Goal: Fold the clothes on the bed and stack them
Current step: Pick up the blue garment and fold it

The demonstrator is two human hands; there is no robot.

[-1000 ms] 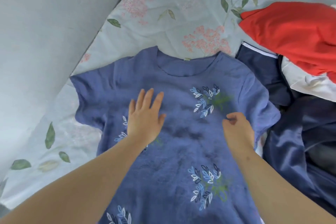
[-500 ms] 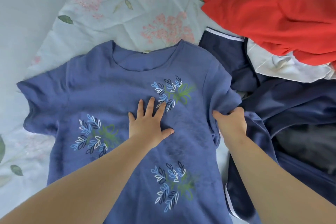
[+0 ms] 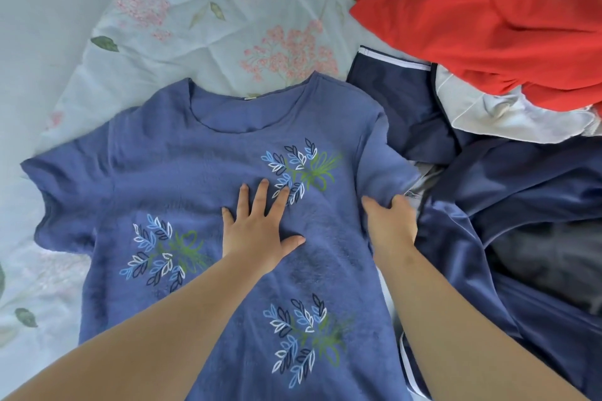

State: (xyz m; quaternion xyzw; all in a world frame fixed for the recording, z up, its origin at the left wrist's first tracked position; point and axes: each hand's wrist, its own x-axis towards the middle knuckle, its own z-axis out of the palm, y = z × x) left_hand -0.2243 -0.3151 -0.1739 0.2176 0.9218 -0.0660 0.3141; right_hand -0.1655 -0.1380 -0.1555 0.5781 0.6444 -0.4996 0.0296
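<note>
A blue short-sleeved shirt [image 3: 182, 179] with leaf prints lies face up and spread flat on the bed, neck away from me. My left hand [image 3: 257, 231] rests flat on its chest with fingers apart, pressing the cloth down. At the shirt's right armpit my right hand [image 3: 389, 221] pinches the fabric under the right sleeve. A heap of other clothes lies to the right: a red garment [image 3: 488, 19], a white one [image 3: 508, 114] and dark navy ones [image 3: 521, 192].
The bed wears a pale blue sheet [image 3: 211, 19] with pink flowers and green leaves. A plain grey wall [image 3: 39, 10] runs along its left side. The navy pile touches the shirt's right sleeve.
My right hand went from the shirt's chest to its right side and took hold of the cloth under the sleeve. My view shifted right, and my left hand stayed pressed on the chest.
</note>
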